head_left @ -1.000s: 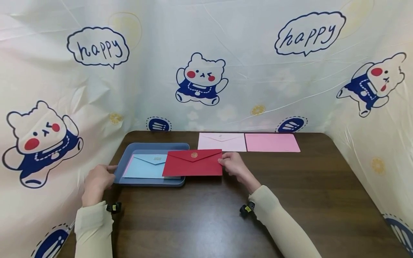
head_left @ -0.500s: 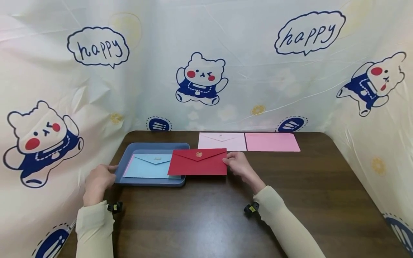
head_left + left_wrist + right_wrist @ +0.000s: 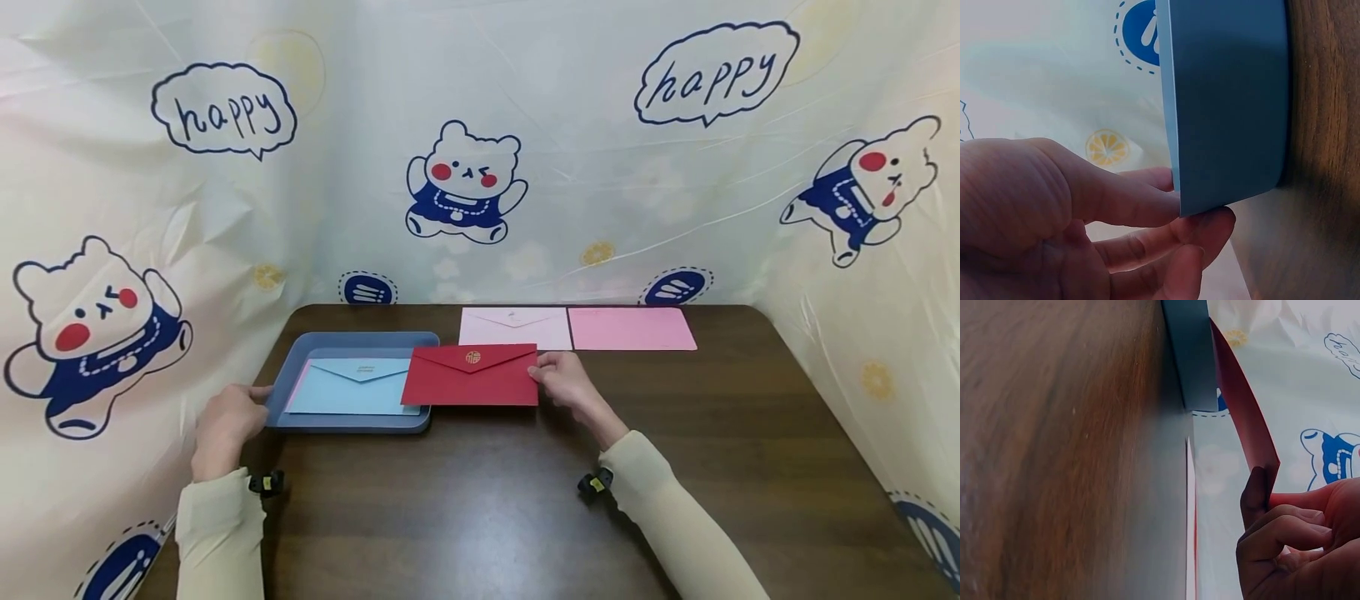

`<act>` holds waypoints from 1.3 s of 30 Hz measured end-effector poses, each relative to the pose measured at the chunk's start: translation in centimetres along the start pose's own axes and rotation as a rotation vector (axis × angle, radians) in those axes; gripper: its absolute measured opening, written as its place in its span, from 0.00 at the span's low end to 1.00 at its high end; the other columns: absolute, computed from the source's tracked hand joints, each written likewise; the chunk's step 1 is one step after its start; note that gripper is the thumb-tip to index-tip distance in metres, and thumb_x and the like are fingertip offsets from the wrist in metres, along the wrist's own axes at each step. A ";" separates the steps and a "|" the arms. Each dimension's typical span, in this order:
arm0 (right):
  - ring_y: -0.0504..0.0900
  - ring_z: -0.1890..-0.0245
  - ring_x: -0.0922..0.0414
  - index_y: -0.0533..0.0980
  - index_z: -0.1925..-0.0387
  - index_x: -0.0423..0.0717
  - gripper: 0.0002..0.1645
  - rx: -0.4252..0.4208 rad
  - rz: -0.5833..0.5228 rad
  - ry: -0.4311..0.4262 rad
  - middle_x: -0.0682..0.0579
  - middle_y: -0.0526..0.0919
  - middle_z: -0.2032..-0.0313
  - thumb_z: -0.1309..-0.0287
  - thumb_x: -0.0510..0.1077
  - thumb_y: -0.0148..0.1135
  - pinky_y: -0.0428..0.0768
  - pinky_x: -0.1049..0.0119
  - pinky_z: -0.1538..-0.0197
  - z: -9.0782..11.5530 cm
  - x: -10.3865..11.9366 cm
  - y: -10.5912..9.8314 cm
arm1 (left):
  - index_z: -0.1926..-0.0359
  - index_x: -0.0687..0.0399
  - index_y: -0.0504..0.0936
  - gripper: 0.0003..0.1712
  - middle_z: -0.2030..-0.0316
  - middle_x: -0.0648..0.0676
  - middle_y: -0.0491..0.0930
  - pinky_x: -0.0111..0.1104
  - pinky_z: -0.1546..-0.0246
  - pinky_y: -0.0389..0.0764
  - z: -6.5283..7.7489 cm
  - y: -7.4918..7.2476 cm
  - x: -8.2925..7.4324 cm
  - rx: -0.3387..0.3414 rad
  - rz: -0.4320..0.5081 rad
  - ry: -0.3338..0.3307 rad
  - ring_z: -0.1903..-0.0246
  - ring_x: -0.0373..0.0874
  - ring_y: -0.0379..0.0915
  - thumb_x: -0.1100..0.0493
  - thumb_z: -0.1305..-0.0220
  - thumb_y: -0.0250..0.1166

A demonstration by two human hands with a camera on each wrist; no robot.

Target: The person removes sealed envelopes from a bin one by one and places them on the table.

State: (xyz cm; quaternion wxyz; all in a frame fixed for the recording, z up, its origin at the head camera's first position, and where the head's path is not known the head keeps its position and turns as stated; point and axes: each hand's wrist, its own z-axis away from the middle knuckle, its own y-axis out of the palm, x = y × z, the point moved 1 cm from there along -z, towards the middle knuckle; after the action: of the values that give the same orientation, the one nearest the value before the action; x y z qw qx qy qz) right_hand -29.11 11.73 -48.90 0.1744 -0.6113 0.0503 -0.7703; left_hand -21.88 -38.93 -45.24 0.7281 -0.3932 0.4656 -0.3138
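My right hand (image 3: 566, 385) pinches the right edge of a red envelope (image 3: 471, 379) that bears a gold emblem on its flap. In the right wrist view the envelope (image 3: 1247, 409) stands raised over the table, its far end at the rim of the blue tray. My left hand (image 3: 228, 425) pinches the left rim of the blue tray (image 3: 352, 425), thumb on one side and fingers beneath, as the left wrist view shows. Inside the tray lies a light blue envelope (image 3: 345, 390), with a pink edge (image 3: 298, 385) showing at its left. The red envelope covers its right end.
At the back of the brown table (image 3: 480, 517) lie a pale pink envelope (image 3: 516, 327) and, beside it on the right, a plain pink envelope (image 3: 632, 328). A printed curtain (image 3: 585, 167) surrounds the table at the back and sides.
The right hand has drawn the red envelope to the right, uncovering more of the light blue envelope. The left hand and the tray have stayed in place.
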 end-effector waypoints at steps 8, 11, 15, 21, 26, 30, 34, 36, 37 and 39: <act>0.68 0.82 0.57 0.81 0.54 0.40 0.10 -0.015 0.027 0.008 0.47 0.76 0.77 0.26 0.43 0.62 0.68 0.66 0.77 -0.1 -0.3 -0.7 | 0.30 0.68 0.73 0.33 0.38 0.82 0.69 0.41 0.79 0.68 0.0 0.0 0.0 0.013 0.004 -0.007 0.71 0.58 0.69 0.66 0.37 0.53; 0.68 0.82 0.57 0.82 0.54 0.39 0.10 -0.016 0.033 0.009 0.47 0.76 0.77 0.26 0.42 0.62 0.67 0.66 0.78 0.1 -0.3 -0.9 | 0.30 0.68 0.73 0.33 0.38 0.82 0.69 0.41 0.78 0.67 0.0 0.0 0.0 0.012 -0.005 -0.009 0.70 0.58 0.70 0.66 0.37 0.53; 0.66 0.83 0.57 0.82 0.54 0.38 0.09 -0.020 0.042 0.021 0.49 0.75 0.78 0.27 0.41 0.62 0.66 0.67 0.79 0.3 -0.3 -1.1 | 0.30 0.68 0.73 0.33 0.39 0.81 0.70 0.41 0.78 0.67 0.1 0.0 0.0 0.012 -0.006 -0.011 0.70 0.58 0.70 0.66 0.37 0.53; 0.64 0.84 0.59 0.81 0.56 0.37 0.09 -0.013 0.039 0.027 0.52 0.72 0.81 0.26 0.41 0.61 0.64 0.67 0.80 0.5 -0.5 -1.4 | 0.30 0.68 0.73 0.33 0.37 0.83 0.68 0.42 0.77 0.68 0.1 0.0 0.0 0.011 -0.009 -0.012 0.68 0.59 0.70 0.65 0.36 0.54; 0.65 0.84 0.58 0.81 0.55 0.37 0.09 -0.017 0.031 0.024 0.51 0.73 0.80 0.26 0.41 0.61 0.65 0.67 0.80 0.6 -0.8 -1.7 | 0.30 0.68 0.74 0.32 0.38 0.83 0.68 0.42 0.77 0.67 0.1 0.0 0.0 0.008 -0.011 -0.003 0.70 0.59 0.70 0.65 0.36 0.53; 0.66 0.83 0.57 0.81 0.54 0.37 0.10 -0.026 0.038 0.026 0.50 0.75 0.78 0.26 0.42 0.61 0.66 0.66 0.79 0.7 -0.8 -2.1 | 0.30 0.69 0.73 0.32 0.40 0.82 0.69 0.41 0.78 0.68 0.0 0.1 0.1 0.017 0.000 -0.013 0.71 0.57 0.69 0.66 0.36 0.54; 0.67 0.82 0.56 0.81 0.53 0.37 0.11 -0.030 0.049 0.026 0.47 0.77 0.76 0.26 0.43 0.61 0.67 0.65 0.77 0.8 -0.8 -2.6 | 0.30 0.69 0.73 0.32 0.38 0.83 0.68 0.41 0.77 0.68 -0.1 0.0 0.1 0.013 -0.009 -0.014 0.70 0.59 0.70 0.66 0.36 0.53; 0.67 0.82 0.56 0.81 0.52 0.37 0.12 -0.033 0.055 0.024 0.46 0.77 0.75 0.26 0.43 0.61 0.67 0.65 0.76 0.8 -0.9 -2.9 | 0.30 0.68 0.74 0.33 0.37 0.84 0.67 0.41 0.77 0.67 -0.2 0.0 0.1 0.007 -0.017 -0.008 0.69 0.59 0.70 0.66 0.37 0.54; 0.67 0.82 0.56 0.81 0.52 0.37 0.12 -0.036 0.056 0.023 0.46 0.77 0.76 0.26 0.43 0.61 0.67 0.65 0.76 0.8 -0.9 -3.0 | 0.30 0.68 0.74 0.33 0.37 0.84 0.67 0.41 0.77 0.67 -0.2 0.0 0.1 0.007 -0.019 -0.006 0.69 0.59 0.70 0.66 0.37 0.54; 0.67 0.82 0.56 0.81 0.52 0.36 0.12 -0.042 0.056 0.025 0.47 0.77 0.76 0.26 0.43 0.61 0.68 0.65 0.76 0.8 -1.1 -3.3 | 0.30 0.68 0.74 0.33 0.37 0.84 0.67 0.41 0.77 0.67 -0.3 0.0 0.1 0.007 -0.019 -0.004 0.69 0.59 0.70 0.66 0.37 0.54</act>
State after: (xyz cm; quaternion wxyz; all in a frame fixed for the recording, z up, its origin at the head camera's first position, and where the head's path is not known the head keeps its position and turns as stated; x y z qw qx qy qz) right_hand -28.82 15.28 -48.80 0.1824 -0.6033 0.0856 -0.7717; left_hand -22.10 -39.10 -45.29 0.7274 -0.3957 0.4594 -0.3213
